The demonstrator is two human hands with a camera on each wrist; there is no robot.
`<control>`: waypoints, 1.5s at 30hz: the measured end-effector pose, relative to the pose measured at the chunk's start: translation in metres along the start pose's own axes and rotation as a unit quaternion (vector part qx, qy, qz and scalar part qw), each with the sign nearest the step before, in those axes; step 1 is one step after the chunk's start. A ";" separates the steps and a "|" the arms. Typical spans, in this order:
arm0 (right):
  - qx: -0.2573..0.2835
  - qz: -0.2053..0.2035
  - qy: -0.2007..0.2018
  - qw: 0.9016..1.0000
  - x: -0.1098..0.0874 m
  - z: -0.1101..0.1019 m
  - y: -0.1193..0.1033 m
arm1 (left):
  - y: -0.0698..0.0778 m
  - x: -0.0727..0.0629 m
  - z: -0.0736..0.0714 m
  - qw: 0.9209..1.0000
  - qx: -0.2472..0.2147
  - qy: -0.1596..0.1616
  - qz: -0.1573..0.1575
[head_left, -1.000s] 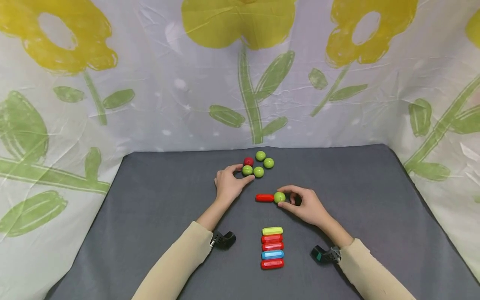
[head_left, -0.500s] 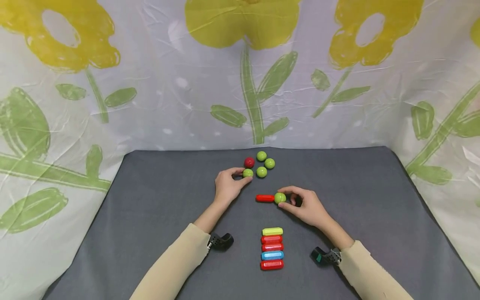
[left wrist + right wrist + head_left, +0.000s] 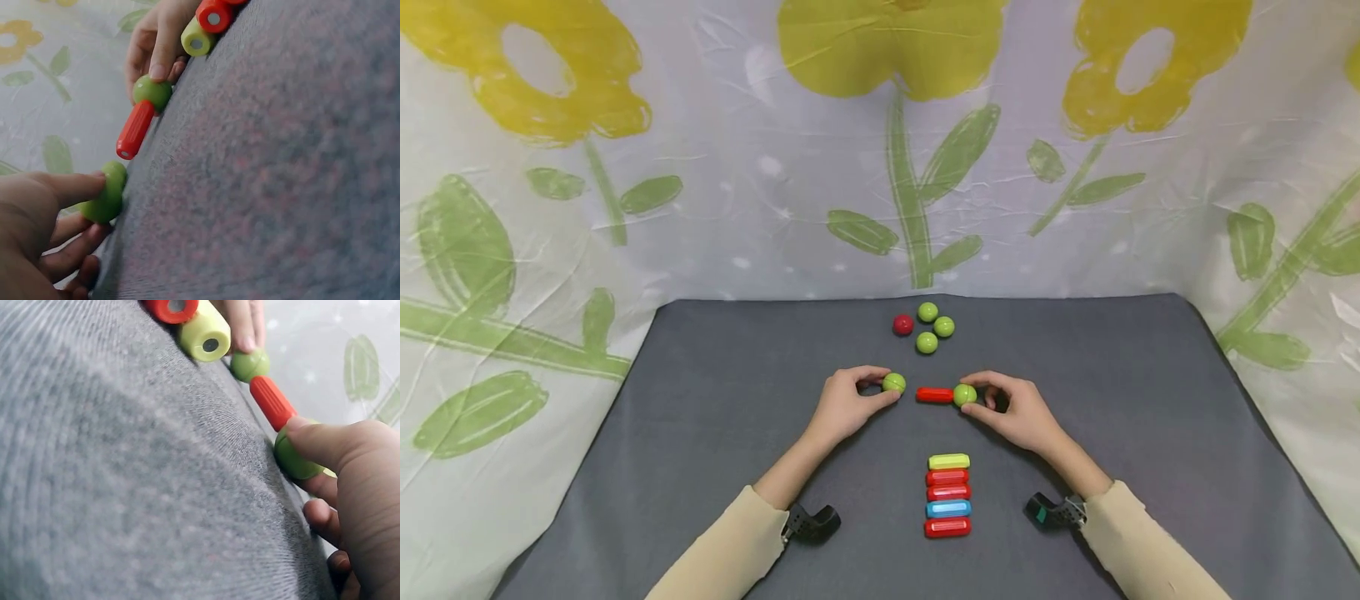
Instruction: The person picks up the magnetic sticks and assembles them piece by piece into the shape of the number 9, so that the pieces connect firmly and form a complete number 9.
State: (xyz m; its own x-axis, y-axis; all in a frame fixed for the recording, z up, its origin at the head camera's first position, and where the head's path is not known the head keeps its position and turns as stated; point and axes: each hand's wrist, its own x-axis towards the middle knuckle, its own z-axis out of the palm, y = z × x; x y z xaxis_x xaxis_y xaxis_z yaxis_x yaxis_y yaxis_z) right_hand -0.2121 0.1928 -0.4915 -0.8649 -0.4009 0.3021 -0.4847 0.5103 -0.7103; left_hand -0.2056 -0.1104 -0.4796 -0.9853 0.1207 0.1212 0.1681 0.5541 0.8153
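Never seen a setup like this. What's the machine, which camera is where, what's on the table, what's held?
No machine: these are a person's bare hands. The wide view comes from a camera worn on the head, looking forward and down; the tilted close-ups come from a camera on each wrist, probably the black gadgets near the cuffs.

On the grey cloth, a red ball and three loose green balls sit at the far side. Nearer the person is a row of five sticks: one yellow, three red, one blue.

The left hand pinches a green ball. The right hand pinches another green ball, which touches one end of a separate red stick.
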 end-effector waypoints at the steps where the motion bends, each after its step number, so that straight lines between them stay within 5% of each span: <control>1: 0.000 0.001 0.001 1.000 0.000 0.000 0.001 | -0.001 -0.002 0.000 1.000 0.002 -0.005 0.008; 7: -0.006 0.005 0.001 1.000 -0.001 0.000 0.001 | -0.002 -0.004 0.001 0.999 0.000 -0.020 0.039; 36: -0.009 -0.001 -0.001 1.000 0.002 -0.001 -0.003 | -0.001 0.000 0.004 0.997 0.008 -0.041 0.061; 41: -0.006 0.001 0.000 1.000 0.001 -0.001 -0.004 | 0.006 -0.003 0.002 0.998 0.015 0.001 0.058; 45: -0.006 0.000 0.001 1.000 0.001 0.000 -0.004 | 0.024 -0.011 0.003 0.995 0.017 0.023 0.097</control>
State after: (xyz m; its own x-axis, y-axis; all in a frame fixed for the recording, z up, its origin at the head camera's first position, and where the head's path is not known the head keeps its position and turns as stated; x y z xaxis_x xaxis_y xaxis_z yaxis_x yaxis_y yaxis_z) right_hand -0.2109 0.1909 -0.4882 -0.8654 -0.3992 0.3027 -0.4857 0.5204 -0.7024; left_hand -0.1911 -0.0959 -0.4633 -0.9344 0.1910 0.3007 0.3555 0.5521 0.7542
